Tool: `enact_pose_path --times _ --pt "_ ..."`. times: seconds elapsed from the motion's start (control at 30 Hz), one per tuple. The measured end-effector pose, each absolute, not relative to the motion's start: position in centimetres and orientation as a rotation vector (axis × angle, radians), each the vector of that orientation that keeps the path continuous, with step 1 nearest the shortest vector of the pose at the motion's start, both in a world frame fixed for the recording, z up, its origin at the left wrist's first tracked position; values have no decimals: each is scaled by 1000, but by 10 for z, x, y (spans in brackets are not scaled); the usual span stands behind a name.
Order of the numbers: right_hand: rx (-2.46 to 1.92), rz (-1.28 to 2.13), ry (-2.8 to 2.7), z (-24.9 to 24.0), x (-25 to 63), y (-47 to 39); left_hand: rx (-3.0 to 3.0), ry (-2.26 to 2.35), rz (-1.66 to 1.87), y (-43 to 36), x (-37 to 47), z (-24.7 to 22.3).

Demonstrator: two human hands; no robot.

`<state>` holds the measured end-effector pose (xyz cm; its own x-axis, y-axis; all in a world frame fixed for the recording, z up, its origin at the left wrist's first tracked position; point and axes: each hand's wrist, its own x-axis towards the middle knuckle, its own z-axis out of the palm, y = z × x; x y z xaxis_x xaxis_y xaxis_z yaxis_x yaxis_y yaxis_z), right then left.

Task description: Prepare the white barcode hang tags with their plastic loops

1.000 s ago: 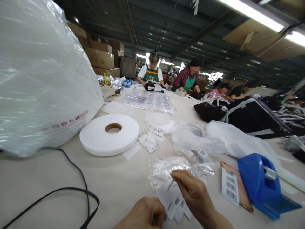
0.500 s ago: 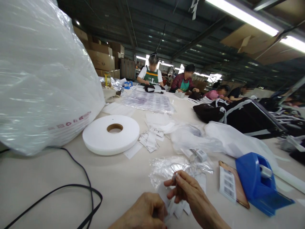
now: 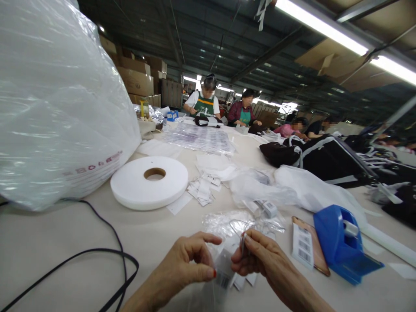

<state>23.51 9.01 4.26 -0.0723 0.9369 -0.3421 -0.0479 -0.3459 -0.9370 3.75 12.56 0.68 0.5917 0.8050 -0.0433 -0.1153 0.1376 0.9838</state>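
While the left hand (image 3: 186,264) pinches a tag (image 3: 223,268), the right hand (image 3: 260,260) grips a thin pin (image 3: 242,242)

Long fluorescent tubes (image 3: 320,27) at the upper right burn out to pure white, and the daylit openings far down the hall are blown out too — yet the ceiling between them stays dim. The pale table (image 3: 48,234) is evenly and softly lit with only faint shadows, while the big plastic bag (image 3: 55,99) at left carries streaky glare. Wide-angle distortion bends and stretches the edges, and the distant workers look soft.
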Motion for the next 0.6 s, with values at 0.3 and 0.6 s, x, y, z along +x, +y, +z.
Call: enact_pose_path --times 0.3,0.6 --pt "-1362 1562 -964 51 234 88 1119 584 576 110 63 -5" --pt "-1251 1496 -771 53 243 98 1028 753 403 107 67 -11"
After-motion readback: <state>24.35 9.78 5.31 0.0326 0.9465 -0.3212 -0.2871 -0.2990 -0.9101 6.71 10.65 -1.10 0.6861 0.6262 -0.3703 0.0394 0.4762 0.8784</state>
